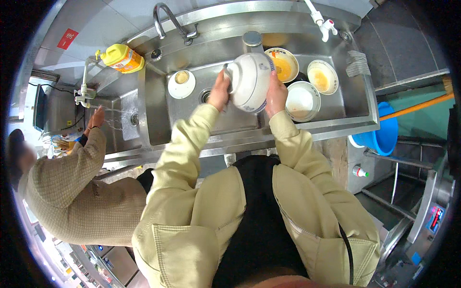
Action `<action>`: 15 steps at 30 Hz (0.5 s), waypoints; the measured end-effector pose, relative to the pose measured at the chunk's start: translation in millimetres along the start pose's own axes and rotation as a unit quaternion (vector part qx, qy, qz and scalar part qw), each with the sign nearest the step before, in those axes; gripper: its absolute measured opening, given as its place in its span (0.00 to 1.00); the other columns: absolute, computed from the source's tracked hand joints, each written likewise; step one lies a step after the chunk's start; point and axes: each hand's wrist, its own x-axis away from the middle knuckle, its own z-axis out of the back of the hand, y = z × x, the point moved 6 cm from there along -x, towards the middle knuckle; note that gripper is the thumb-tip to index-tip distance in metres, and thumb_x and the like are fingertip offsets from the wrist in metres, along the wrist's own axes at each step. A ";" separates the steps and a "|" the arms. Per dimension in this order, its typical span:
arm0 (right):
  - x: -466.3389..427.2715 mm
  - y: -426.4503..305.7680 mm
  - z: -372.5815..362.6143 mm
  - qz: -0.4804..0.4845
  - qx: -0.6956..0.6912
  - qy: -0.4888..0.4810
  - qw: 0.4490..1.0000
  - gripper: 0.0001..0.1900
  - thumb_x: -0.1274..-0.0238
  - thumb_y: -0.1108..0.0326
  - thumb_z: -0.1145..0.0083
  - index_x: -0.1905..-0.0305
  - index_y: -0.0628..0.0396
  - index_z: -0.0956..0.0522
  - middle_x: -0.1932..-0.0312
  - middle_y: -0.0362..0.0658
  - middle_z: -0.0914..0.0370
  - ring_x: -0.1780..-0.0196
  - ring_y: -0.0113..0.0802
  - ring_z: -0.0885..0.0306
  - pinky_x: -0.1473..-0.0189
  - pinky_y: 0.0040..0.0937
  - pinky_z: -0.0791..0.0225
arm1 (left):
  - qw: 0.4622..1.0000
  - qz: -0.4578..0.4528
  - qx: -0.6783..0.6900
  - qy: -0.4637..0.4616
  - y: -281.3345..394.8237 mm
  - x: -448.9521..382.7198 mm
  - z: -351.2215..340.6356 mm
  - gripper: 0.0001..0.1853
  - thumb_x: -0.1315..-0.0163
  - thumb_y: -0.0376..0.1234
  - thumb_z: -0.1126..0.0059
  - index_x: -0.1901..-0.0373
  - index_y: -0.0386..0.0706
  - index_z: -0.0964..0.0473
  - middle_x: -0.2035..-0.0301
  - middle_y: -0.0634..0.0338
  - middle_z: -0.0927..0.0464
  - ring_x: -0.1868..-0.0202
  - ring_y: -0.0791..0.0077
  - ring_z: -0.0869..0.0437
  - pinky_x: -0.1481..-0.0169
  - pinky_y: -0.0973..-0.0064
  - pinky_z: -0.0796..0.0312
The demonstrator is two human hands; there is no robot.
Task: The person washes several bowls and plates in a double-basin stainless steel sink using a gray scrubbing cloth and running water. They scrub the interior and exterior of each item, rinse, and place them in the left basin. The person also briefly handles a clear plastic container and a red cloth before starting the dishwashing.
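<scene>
White bowls with blue trim (250, 82), apparently nested together, are tilted on their side above the sink. My left hand (219, 91) grips them at the foot, with something dark beside its fingers that I cannot make out. My right hand (276, 94) holds the rim side. Close to my right hand, in the right part of the sink (345, 104), stand a bowl with orange residue (282, 68), a bowl with yellowish residue (321, 80) and a whiter bowl (301, 102). A small white dish (181, 91), seemingly upside down, lies on the left by the drain (205, 95).
A chrome faucet (176, 25) and a white plastic tap (324, 27) overhang the sink. A yellow jug (122, 59) stands at the left. Another person's hands (94, 118) are under running water in the left basin. A blue bucket (387, 129) is right of the sink.
</scene>
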 end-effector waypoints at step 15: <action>9.7 -0.3 -23.2 0.059 0.060 -0.021 0.996 0.24 0.38 0.51 0.46 0.72 0.67 0.22 0.76 0.39 0.24 0.73 0.23 0.33 0.67 0.27 0.36 | 0.976 -0.154 -0.031 0.148 -4.9 57.4 -15.3 0.21 0.34 0.31 0.59 0.40 0.34 0.36 0.42 0.41 0.33 0.37 0.54 0.35 0.34 0.66 0.44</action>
